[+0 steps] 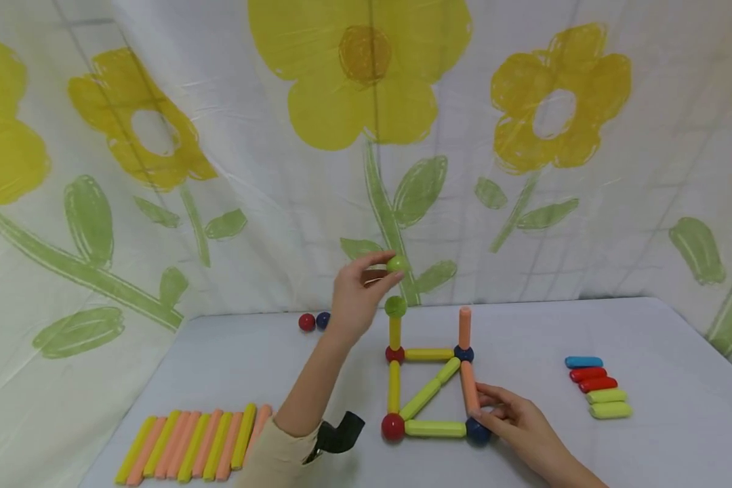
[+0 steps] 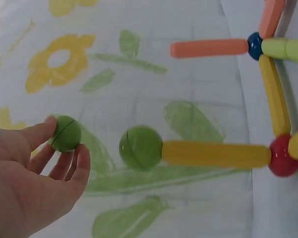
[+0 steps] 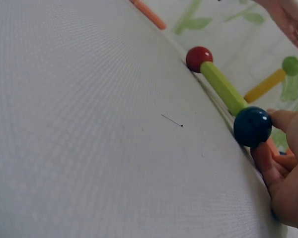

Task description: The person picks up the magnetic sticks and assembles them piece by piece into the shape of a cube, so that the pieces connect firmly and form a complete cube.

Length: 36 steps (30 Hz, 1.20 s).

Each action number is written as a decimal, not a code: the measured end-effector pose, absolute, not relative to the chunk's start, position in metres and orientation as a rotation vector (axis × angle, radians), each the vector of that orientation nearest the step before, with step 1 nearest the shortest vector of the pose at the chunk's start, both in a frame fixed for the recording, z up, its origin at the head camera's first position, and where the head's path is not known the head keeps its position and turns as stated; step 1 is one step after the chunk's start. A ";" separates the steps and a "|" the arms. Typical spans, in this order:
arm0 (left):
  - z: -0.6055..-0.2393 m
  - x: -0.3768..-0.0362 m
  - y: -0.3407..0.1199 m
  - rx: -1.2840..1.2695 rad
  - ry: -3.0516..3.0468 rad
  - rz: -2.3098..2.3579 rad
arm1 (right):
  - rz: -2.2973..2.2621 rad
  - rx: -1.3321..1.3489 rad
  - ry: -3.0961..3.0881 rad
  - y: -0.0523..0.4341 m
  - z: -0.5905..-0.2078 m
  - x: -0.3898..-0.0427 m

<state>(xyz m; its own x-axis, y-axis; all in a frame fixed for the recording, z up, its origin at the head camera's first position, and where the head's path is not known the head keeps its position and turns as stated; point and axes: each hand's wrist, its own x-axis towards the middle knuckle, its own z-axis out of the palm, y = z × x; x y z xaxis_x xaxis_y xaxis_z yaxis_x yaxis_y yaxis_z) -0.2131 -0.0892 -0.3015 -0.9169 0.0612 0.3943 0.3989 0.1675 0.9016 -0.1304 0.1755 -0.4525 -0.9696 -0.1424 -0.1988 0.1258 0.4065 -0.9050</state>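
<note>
1. Head view: a green ball [image 1: 396, 263] is pinched in the curled fingers of the left hand [image 1: 355, 298], just above a second green ball [image 1: 395, 306] capping the upright yellow stick [image 1: 394, 332].
2. The right hand [image 1: 515, 419] is pressed against the orange stick [image 1: 469, 388] and blue ball [image 1: 477, 431] on the table [image 1: 646, 352]; its fingers are bent around them.
3. The upright stick could be toppled if it were knocked by the held ball.
4. No writing or brand can be read.

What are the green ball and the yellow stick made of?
The green ball in the left hand looks like smooth plastic, with a seam round it. The yellow stick looks like matte plastic, evenly coloured. What's inside doesn't show.
</note>
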 end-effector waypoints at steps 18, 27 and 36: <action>-0.328 -0.217 -0.003 -0.570 -2.357 -1.919 | -1.619 -0.096 2.388 0.179 -0.453 -0.129; -0.344 -0.222 -0.004 -0.437 -2.309 -2.071 | -1.618 -0.079 2.374 0.179 -0.453 -0.129; -0.353 -0.223 -0.004 -0.438 -2.331 -2.054 | -1.612 -0.070 2.397 0.179 -0.454 -0.129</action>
<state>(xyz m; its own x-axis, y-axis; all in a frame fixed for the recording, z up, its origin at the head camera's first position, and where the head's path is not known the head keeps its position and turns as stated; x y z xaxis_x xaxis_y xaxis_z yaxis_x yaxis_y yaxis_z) -0.2232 -0.0044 -0.3527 -0.9609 0.2051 0.1858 0.2101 0.1037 0.9722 -0.1290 0.1786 -0.4538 -0.9672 -0.1788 -0.1804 0.0998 0.3858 -0.9172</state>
